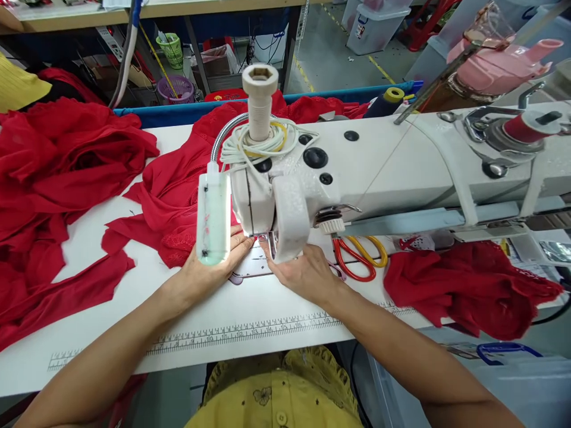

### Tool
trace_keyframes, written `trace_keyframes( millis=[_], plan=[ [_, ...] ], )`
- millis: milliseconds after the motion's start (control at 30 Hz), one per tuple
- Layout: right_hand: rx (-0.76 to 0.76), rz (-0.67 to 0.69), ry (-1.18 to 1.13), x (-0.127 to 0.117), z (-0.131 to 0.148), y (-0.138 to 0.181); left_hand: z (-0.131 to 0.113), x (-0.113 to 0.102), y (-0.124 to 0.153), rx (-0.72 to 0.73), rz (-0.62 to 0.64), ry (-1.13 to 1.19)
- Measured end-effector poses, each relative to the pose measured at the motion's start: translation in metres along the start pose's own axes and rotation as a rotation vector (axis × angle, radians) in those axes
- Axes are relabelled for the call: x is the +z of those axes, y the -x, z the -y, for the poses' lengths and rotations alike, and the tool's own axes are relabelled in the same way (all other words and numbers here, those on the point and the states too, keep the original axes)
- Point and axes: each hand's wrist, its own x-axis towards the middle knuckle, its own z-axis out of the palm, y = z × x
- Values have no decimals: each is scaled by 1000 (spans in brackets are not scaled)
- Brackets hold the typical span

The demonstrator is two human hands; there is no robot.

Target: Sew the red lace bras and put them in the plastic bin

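Note:
My left hand (218, 261) lies on the bed of a white sewing machine (370, 154), left of the needle area. Its fingers are stretched out flat beside red fabric (173, 196), partly behind a small lamp (213, 220). My right hand (307, 273) is right of the needle, one digit reaching toward the presser foot. The machine head hides most of its fingers, so their grip cannot be made out. A thin bit of red shows between the hands, above the metal needle plate (252, 267). Scissors with red and yellow handles (354, 267) lie right of my right hand.
A large heap of red fabric (57, 160) covers the table's left side. Another red cloth piece (468, 285) hangs at the right edge. A printed ruler (241, 333) runs along the front. Thread spools (529, 128) and a pink object (499, 68) stand on the machine.

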Motion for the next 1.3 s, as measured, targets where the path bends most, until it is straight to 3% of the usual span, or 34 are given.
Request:
trace_keyframes(
  millis=[200, 333, 667, 867, 1067, 1200, 1300],
  plan=[
    [18, -277, -79, -10, -6, -2, 5, -2, -9, -16, -39, 6],
    [47, -376, -145, -14, -12, -4, 11, 1, -10, 17, -56, 34],
    [95, -308, -128, -10, -20, -3, 23, 10, -5, -60, -21, 174],
    [28, -266, -106, -7, -15, 0, 17, 7, -2, -95, -81, 257],
    [-61, -217, -89, 3, -9, 3, 24, 8, -7, -399, -179, 385],
    [-54, -138, -224, 4, -10, 5, 31, -9, -4, -414, -199, 275],
    [-37, -114, -388, -7, 0, 4, 17, -38, 14, -384, -252, 96]
  ],
)
